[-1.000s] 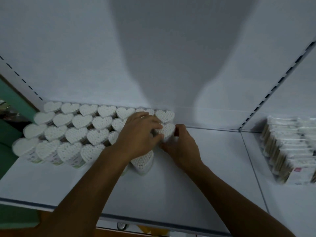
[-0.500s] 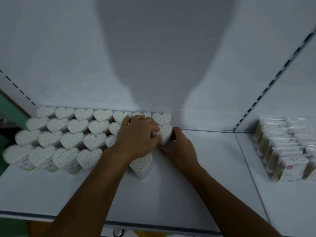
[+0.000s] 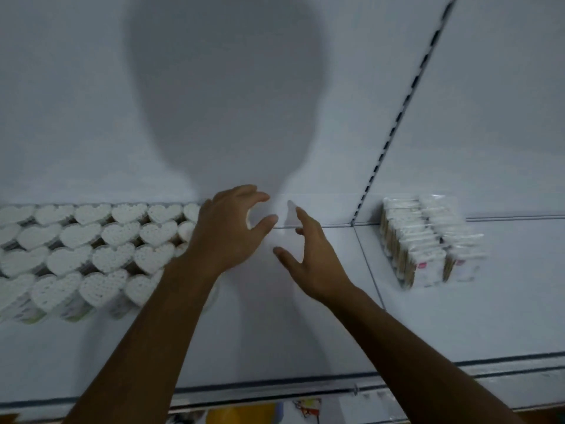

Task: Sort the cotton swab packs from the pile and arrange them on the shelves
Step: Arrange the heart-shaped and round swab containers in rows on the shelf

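Observation:
Several heart-shaped cotton swab packs [image 3: 91,249] stand in tight rows on the left part of the white shelf [image 3: 275,332]. My left hand [image 3: 226,228] hovers at the right end of those rows, fingers loosely curved and holding nothing; it hides the nearest packs. My right hand [image 3: 308,255] is beside it over bare shelf, fingers spread and empty. Both hands are lifted off the packs.
A block of rectangular swab packs [image 3: 428,240] in clear wrap sits on the neighbouring shelf to the right. A slotted upright [image 3: 394,130] divides the two bays. The white back panel [image 3: 91,102] rises behind. The shelf's front edge [image 3: 275,387] runs below my forearms.
Both hands have let go of the heart packs and lifted away with fingers spread. The view has swung, so the packs now lie further left.

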